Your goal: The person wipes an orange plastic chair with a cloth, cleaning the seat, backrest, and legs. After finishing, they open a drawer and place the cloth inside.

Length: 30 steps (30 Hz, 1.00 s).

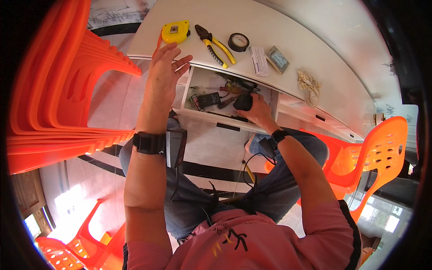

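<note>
Inside an open white drawer [199, 81], my right hand [257, 111] has its fingers around a dark, rounded object [243, 102] whose kind I cannot make out. Left of it in the drawer lie a black power adapter [209, 100], a screwdriver [216, 88] with a red handle and other jumbled tools. My left hand [167, 65], empty and with its fingers apart, is raised at the table's front edge. Nearest to it is a yellow tape measure [175, 32]. To the right lie combination pliers [216, 47] with yellow and black handles and a roll of black tape [238, 42].
On the white table [233, 13] are also a small white box [259, 61] bearing writing, a flat rectangular case [277, 59] and a crumpled cloth [309, 87]. Stacked orange plastic stools [67, 101] stand at left; an orange chair [378, 152] is at right.
</note>
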### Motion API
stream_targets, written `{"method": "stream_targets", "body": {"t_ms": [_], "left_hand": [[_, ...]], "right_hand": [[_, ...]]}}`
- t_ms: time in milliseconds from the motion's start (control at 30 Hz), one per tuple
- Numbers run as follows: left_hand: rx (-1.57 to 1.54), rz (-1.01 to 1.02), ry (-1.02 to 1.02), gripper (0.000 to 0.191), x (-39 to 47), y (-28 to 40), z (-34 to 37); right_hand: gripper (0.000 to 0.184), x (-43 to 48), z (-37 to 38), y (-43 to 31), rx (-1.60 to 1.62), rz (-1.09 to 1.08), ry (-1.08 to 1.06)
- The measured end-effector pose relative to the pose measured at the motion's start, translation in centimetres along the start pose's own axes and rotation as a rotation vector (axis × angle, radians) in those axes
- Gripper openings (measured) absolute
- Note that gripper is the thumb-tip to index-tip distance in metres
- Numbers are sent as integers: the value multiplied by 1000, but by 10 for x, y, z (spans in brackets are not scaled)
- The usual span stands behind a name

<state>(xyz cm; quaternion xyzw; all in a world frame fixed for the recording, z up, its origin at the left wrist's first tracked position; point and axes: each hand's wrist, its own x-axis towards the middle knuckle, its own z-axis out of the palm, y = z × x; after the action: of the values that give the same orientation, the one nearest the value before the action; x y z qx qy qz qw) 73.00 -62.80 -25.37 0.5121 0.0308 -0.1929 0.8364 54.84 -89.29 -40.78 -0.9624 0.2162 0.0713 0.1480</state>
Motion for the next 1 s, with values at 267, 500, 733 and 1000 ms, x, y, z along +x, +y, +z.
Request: {"method": "stream_targets", "body": {"t_ms": [267, 500, 733, 1000], "left_hand": [[-19, -4, 7, 40, -1, 2, -2], [-31, -4, 22, 39, -2, 4, -3], [2, 11, 0, 44, -4, 6, -3], [-11, 4, 16, 43, -2, 3, -6]], "right_hand": [[88, -13, -22, -7, -20, 16, 66], [87, -27, -43, 3, -88, -210, 156], [85, -40, -75, 4, -72, -535, 228], [87, -51, -146, -6, 21, -538, 113]]}}
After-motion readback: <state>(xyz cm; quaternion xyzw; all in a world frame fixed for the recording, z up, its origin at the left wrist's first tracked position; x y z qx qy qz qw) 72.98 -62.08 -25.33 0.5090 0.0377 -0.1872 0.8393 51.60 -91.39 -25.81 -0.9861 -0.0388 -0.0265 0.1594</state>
